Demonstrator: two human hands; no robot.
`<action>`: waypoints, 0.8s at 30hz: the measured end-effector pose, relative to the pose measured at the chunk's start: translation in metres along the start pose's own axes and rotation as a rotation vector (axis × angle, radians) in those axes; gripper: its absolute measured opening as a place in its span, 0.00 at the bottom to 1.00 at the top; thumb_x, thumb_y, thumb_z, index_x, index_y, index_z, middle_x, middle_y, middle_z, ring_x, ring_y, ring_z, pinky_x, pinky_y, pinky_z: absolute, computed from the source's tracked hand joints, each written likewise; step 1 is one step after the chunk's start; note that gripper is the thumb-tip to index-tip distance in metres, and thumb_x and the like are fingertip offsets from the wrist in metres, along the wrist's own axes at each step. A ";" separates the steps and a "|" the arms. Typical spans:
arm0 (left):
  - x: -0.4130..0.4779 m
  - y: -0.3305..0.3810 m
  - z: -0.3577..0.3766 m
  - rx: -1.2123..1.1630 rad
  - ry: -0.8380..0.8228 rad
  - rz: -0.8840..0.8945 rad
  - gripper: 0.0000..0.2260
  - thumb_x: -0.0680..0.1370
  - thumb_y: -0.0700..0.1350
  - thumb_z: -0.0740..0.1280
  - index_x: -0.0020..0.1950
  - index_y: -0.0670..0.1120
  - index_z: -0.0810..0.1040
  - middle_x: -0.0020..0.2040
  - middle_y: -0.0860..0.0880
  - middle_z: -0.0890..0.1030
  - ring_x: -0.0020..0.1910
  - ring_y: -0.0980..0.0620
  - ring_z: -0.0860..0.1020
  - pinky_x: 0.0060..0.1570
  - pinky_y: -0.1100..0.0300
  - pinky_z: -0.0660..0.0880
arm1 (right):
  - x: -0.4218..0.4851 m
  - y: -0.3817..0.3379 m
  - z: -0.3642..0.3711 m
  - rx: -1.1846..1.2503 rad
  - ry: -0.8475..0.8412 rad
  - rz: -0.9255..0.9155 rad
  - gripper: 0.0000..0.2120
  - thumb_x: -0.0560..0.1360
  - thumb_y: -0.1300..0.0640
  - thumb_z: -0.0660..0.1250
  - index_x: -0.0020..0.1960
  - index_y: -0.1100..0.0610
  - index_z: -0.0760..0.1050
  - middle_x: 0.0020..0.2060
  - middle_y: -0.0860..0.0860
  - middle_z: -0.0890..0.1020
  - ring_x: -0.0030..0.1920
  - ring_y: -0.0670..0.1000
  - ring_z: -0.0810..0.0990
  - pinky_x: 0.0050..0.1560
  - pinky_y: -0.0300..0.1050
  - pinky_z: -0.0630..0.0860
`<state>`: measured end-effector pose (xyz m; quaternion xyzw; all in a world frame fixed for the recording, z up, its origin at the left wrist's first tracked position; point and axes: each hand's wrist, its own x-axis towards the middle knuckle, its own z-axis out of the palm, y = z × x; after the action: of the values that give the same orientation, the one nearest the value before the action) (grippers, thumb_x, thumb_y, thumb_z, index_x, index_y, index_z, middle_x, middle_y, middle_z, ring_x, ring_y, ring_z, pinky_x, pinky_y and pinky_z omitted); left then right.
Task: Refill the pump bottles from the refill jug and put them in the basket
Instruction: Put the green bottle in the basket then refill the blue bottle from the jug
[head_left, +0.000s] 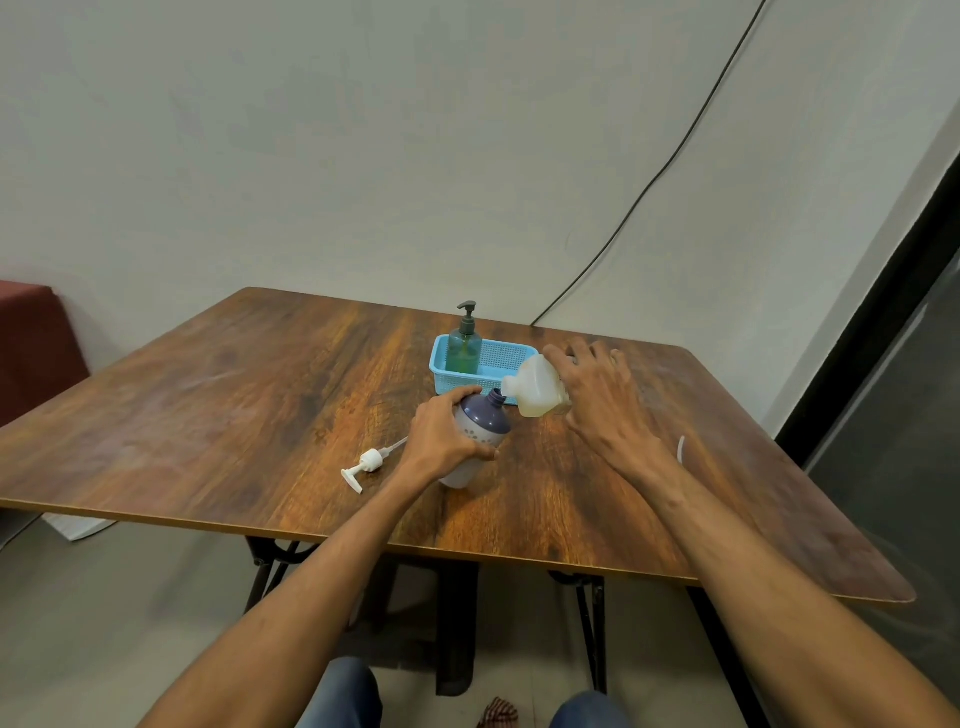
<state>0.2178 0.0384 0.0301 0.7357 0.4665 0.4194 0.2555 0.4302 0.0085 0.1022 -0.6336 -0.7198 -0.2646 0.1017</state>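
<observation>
Left hand (445, 441) grip curled closed, forearm stretched forward; right hand (597, 387) grip wrapped, wrist tipped leftward.

Wooden table (260, 395) bears basket (511, 358), pump head (366, 464).

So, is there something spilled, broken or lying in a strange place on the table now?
No spill or damage shows. The white pump head lies loose on the table, left of the open purple bottle, as expected mid-refill. The left hand holds this bottle tilted toward the jug.
</observation>
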 end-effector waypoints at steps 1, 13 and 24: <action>0.000 0.000 0.000 0.001 0.000 -0.003 0.38 0.61 0.47 0.84 0.69 0.46 0.75 0.62 0.50 0.80 0.56 0.57 0.76 0.58 0.61 0.74 | 0.000 0.000 0.000 -0.004 -0.004 0.001 0.40 0.61 0.61 0.81 0.70 0.53 0.69 0.58 0.58 0.78 0.55 0.61 0.76 0.55 0.61 0.75; 0.000 0.000 0.001 -0.009 -0.003 -0.013 0.39 0.61 0.46 0.84 0.70 0.46 0.74 0.63 0.49 0.79 0.58 0.56 0.76 0.61 0.56 0.76 | 0.000 0.000 -0.002 -0.026 -0.017 0.005 0.40 0.62 0.62 0.80 0.70 0.52 0.69 0.59 0.58 0.78 0.56 0.61 0.76 0.54 0.60 0.76; 0.001 0.000 0.002 -0.004 -0.007 -0.009 0.40 0.60 0.47 0.84 0.70 0.46 0.74 0.63 0.50 0.80 0.58 0.55 0.76 0.61 0.57 0.75 | 0.000 0.001 -0.004 -0.034 0.015 -0.003 0.37 0.60 0.64 0.78 0.66 0.52 0.72 0.55 0.56 0.78 0.50 0.60 0.76 0.50 0.57 0.74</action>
<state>0.2192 0.0398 0.0295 0.7344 0.4680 0.4169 0.2605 0.4308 0.0069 0.1061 -0.6320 -0.7155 -0.2819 0.0957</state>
